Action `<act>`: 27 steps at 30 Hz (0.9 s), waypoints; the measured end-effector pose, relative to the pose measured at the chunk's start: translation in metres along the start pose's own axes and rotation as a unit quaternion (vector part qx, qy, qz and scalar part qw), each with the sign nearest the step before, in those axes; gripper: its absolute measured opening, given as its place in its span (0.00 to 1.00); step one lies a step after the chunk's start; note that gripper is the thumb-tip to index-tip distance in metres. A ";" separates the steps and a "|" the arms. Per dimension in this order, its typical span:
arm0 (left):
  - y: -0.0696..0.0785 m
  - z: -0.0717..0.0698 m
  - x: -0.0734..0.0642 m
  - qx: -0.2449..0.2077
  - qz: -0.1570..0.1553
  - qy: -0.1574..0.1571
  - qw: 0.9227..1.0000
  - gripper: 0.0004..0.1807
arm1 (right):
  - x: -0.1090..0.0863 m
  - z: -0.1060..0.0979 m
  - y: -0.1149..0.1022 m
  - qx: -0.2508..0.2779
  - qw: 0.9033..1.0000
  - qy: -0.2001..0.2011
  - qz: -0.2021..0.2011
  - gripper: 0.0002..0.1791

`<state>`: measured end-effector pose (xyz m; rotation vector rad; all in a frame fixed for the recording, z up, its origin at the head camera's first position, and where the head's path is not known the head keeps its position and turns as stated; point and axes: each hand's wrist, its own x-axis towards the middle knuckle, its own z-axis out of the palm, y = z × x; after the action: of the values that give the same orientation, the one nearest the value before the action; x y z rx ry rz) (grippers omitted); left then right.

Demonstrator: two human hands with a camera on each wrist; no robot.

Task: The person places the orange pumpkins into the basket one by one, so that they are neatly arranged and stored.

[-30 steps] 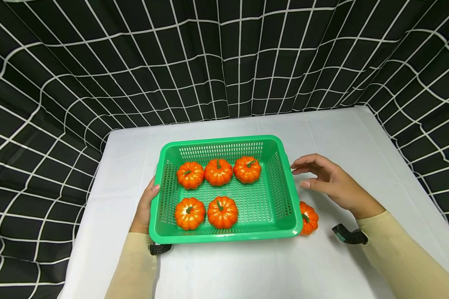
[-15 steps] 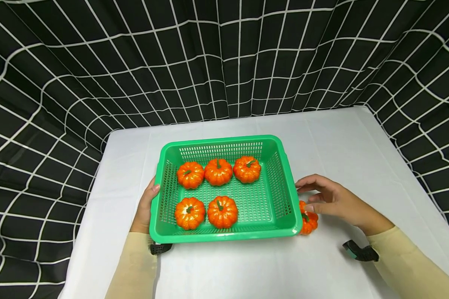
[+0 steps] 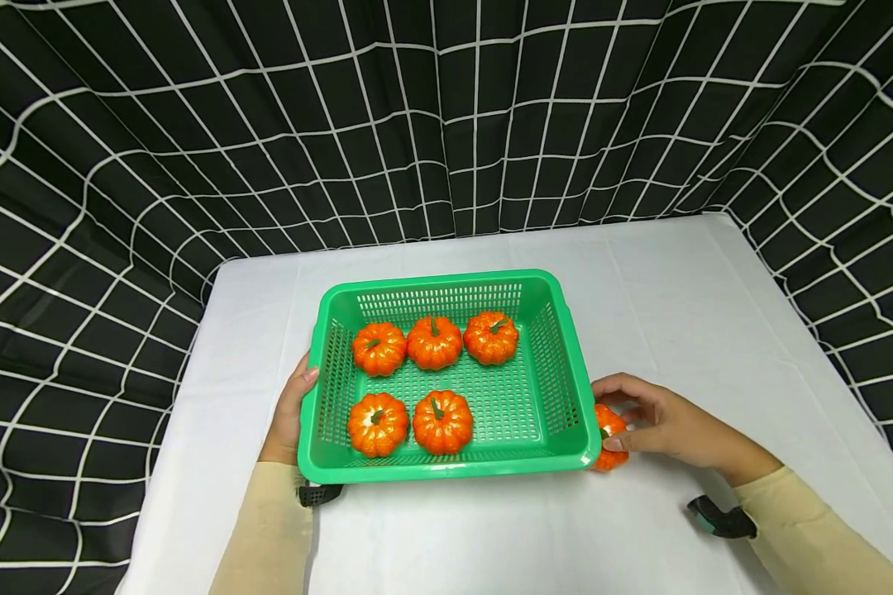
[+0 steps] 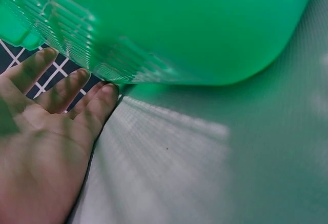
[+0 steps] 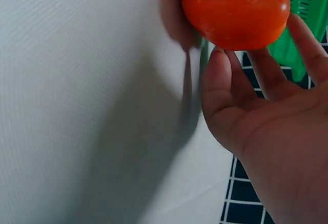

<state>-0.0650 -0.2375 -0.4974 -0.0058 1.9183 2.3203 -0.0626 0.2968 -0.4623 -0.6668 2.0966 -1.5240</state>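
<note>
A green plastic basket (image 3: pixel 446 473) stands on the white table, with several orange toy pumpkins (image 3: pixel 443 422) in two rows inside it. My left hand (image 3: pixel 290 409) touches the basket's left side, the thumb near the rim. In the left wrist view, the spread fingers of that hand (image 4: pixel 56 116) rest against the slotted outer wall. Outside the basket's right front corner lies another pumpkin (image 3: pixel 608 442), partly hidden by the rim and by my right hand (image 3: pixel 673 426), which grips it. The right wrist view shows fingers and thumb around this pumpkin (image 5: pixel 236 14).
White cloth (image 3: pixel 491 537) covers the table. Black curtains with a white grid (image 3: pixel 446 124) surround its back and sides. Inside the basket, bare slotted floor (image 3: pixel 509 405) shows at the front right.
My right hand has come down and toward the front, from beside the basket's right wall onto the loose pumpkin, which has shifted slightly. The left hand and basket stay in place.
</note>
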 end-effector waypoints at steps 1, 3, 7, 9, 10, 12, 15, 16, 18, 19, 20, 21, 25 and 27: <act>0.000 0.001 -0.001 -0.002 -0.005 -0.002 1.000 0.41 | 0.000 0.000 0.001 0.000 1.000 -0.004 -0.003 0.29; 0.001 0.003 -0.003 -0.007 -0.012 0.000 1.000 0.40 | -0.001 0.000 0.001 -0.005 1.000 -0.011 -0.011 0.29; 0.002 0.005 -0.004 -0.013 -0.013 0.008 1.000 0.39 | -0.003 0.001 0.002 -0.013 1.000 -0.023 -0.017 0.30; 0.002 0.005 -0.004 -0.011 -0.013 0.008 1.000 0.40 | -0.004 0.002 0.003 -0.012 0.999 -0.031 -0.017 0.31; 0.002 0.005 -0.004 -0.010 -0.013 0.008 1.000 0.40 | -0.004 0.003 0.004 -0.012 0.999 -0.033 -0.016 0.31; 0.002 0.005 -0.004 -0.008 -0.012 0.005 1.000 0.40 | -0.004 0.004 0.005 -0.015 0.999 -0.035 -0.013 0.31; 0.001 0.005 -0.003 -0.005 -0.011 0.005 1.000 0.40 | -0.005 0.005 0.006 -0.024 0.999 -0.026 -0.006 0.29; 0.001 0.005 -0.003 -0.003 -0.011 0.006 1.000 0.40 | -0.004 0.006 0.006 -0.026 0.999 -0.023 -0.005 0.28; 0.000 0.005 -0.002 -0.001 -0.010 0.007 1.000 0.40 | -0.005 0.006 0.007 -0.028 0.999 -0.018 -0.002 0.27; 0.000 0.005 -0.002 -0.003 -0.008 0.007 1.000 0.40 | -0.005 0.006 0.007 -0.026 0.999 -0.018 -0.002 0.27; -0.001 0.005 -0.001 -0.007 -0.006 0.007 1.000 0.40 | -0.005 0.006 0.007 -0.025 1.000 -0.017 -0.001 0.26; -0.001 0.005 -0.001 -0.009 -0.004 0.007 1.000 0.41 | -0.005 0.006 0.007 -0.026 1.000 -0.016 -0.003 0.26; 0.000 0.005 0.002 -0.018 0.002 0.005 1.000 0.41 | -0.005 0.005 0.007 -0.020 1.000 -0.016 -0.016 0.26; 0.000 0.005 0.001 -0.014 0.000 0.006 1.000 0.41 | -0.005 0.004 0.007 -0.016 0.999 -0.016 -0.028 0.26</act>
<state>-0.0658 -0.2323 -0.4964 -0.0210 1.8912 2.3526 -0.0571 0.2989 -0.4699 -0.7616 2.0996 -1.5016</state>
